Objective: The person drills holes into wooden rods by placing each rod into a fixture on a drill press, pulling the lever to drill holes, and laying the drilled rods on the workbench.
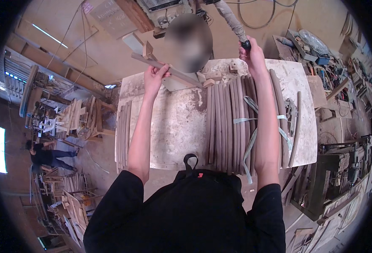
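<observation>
My left hand (155, 76) pinches a narrow wooden strip (185, 76) that lies slanted across the far part of a worn, pale worktable (175, 135). My right hand (254, 58) is wrapped round the black grip (245, 44) of a lever (230, 20) covered in greyish wrapping, reaching down from a machine at the far side. Small wood blocks (213, 78) sit near the strip's right end. A blurred round patch hides the part of the machine between my hands. Beneath my right forearm lie many slender, slightly curved wooden sticks (221, 122), some tied with pale green straps (250, 145).
More sticks (123, 130) lie along the table's left edge. Tools and scraps crowd a cluttered bench (329, 80) at the right, with a dark machine (320, 185) nearer. Off to the left, another person (47, 157) is among stacked wooden parts (74, 116).
</observation>
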Motion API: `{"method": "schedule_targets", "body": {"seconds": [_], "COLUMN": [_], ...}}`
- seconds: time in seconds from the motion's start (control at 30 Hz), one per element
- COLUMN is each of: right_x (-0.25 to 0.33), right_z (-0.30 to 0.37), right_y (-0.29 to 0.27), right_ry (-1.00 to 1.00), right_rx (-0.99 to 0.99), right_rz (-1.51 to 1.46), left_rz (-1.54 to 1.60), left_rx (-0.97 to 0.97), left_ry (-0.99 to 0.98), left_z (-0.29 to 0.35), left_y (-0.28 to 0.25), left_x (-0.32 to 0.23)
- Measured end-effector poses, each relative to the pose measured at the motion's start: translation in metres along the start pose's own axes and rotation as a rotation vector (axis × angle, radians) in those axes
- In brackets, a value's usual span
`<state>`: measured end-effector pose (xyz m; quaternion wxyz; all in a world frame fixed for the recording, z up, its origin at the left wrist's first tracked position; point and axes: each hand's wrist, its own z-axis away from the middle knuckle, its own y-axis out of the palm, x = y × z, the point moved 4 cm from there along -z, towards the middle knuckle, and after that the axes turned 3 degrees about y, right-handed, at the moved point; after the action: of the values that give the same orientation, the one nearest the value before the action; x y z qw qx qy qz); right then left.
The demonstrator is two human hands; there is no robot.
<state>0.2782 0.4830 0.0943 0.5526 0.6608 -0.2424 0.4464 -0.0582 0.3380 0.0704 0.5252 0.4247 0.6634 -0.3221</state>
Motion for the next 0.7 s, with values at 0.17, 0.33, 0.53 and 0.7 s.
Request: {"method": "schedule_targets", "body": {"seconds": [0.17,0.33,0.53,0.7], "right_x": [-0.028,-0.174,-0.304,-0.309], "right_z": [0.025,0.08,0.06,0.059], "right_y": [0.003,0.046,0.065,0.11], "right_ry": [-0.081,0.044,0.166,0.216], "right_rx": [-0.313,-0.325,-0.374,-0.466], "right_rz": [-0.025,0.177,0.211,0.065], "left_rz": [-0.183,-0.246,-0.307,-0.285], "left_rx": [0.022,0.002,-0.016,-0.042], "left_ry": [0.018,0.066,0.05,0.035], "left_z": [0.001,0.001,0.0,0.003], "left_y": [-0.004,-0.021,0.002,-0.018], "left_x": [-0.003,-0.004,-0.004,-0.007]}}
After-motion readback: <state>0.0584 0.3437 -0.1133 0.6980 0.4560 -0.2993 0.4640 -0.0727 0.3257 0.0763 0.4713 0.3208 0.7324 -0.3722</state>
